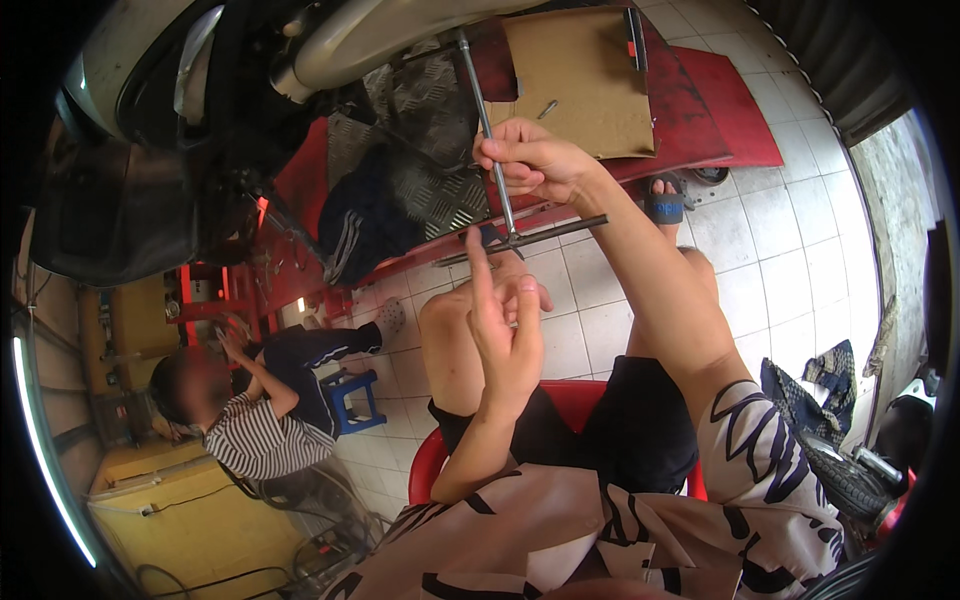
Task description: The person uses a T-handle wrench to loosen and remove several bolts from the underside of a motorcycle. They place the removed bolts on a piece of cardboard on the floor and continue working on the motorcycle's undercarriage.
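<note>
My right hand is closed around the shaft of a long metal T-handle wrench. The wrench's top end reaches a silver tubular part of a motorcycle; whether it is seated there I cannot tell. Its crossbar lies at the lower end, below that hand. My left hand holds nothing, with the index finger stretched up to the crossbar's left part and the other fingers loosely bent apart; whether the fingertip touches it I cannot tell. A small metal piece lies on a cardboard sheet right of the shaft.
A red lift platform carries treaded plate and dark cloth. I sit on a red chair. At left, another person in a striped shirt sits near a blue stool and yellow cabinet. Patterned cloth is at right.
</note>
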